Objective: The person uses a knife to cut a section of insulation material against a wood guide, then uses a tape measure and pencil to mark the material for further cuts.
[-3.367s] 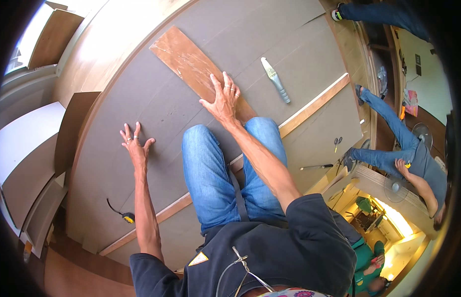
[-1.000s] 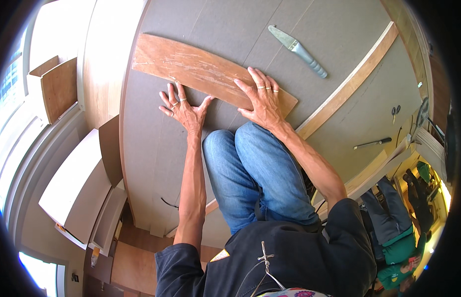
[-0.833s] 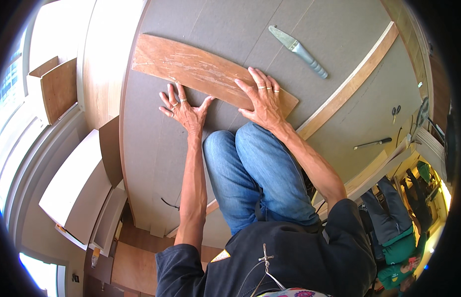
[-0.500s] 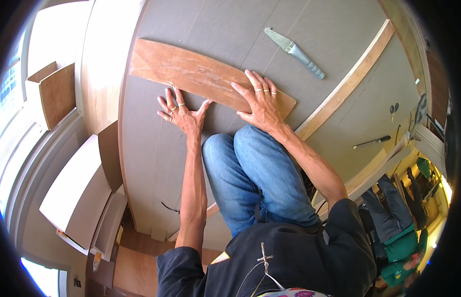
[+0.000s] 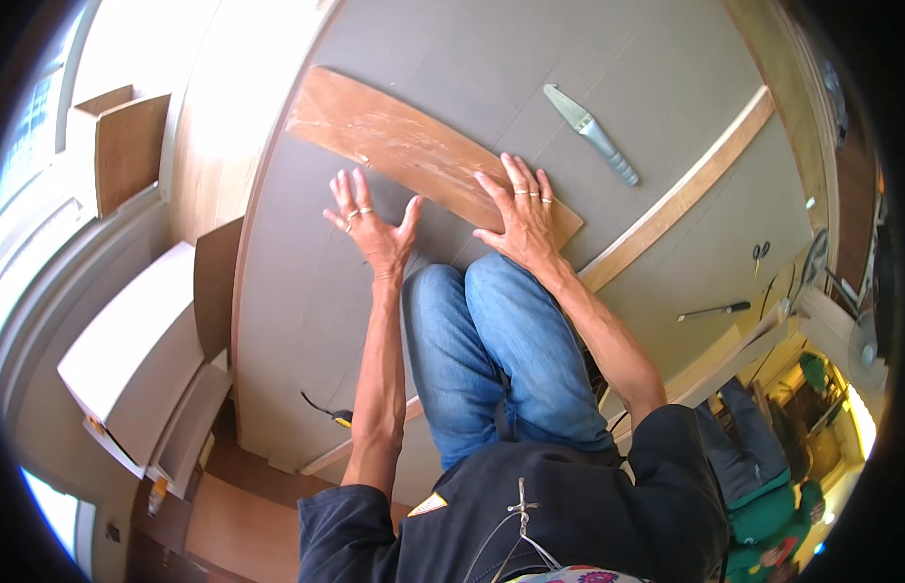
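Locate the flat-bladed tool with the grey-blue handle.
In the head view, the tool lies upper right of centre on the flat grey panel, between the brown wooden board and the tan wooden strip.
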A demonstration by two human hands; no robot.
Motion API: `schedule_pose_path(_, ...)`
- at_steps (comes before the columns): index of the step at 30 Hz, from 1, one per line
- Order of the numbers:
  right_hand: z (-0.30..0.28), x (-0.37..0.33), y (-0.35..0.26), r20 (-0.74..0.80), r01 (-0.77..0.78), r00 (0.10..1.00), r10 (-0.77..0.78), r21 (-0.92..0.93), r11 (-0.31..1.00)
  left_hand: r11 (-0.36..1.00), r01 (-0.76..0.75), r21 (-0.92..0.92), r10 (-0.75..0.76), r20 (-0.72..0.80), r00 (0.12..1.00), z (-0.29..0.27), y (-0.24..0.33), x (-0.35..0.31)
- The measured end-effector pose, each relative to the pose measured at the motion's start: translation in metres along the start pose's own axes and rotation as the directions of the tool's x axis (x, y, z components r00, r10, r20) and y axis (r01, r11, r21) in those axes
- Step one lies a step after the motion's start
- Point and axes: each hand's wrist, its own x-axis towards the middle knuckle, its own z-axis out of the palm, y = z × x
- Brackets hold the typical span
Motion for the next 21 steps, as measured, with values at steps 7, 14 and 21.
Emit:
schedule_pose_path(7,-0.013,-0.002,-0.009,-0.047,0.088,0.995,-0.093,-0.1,0.991,0.977,-0.065,-0.205,-0.001,-0.308,0.951,0.034,0.064,0.056)
schedule_pose_path(14,-0.026,-0.001,0.025,-0.182,0.017,0.983,-0.036,-0.109,0.994,0.981,0.1,-0.166,-0.155,-0.364,0.918,0.08,0.058,0.066)
schedule_pose_path(21,-0.041,0.034,0.062,-0.41,0.001,0.91,-0.054,-0.127,0.992,0.982,0.093,-0.164,-0.16,-0.464,0.871,0.082,0.049,0.066)
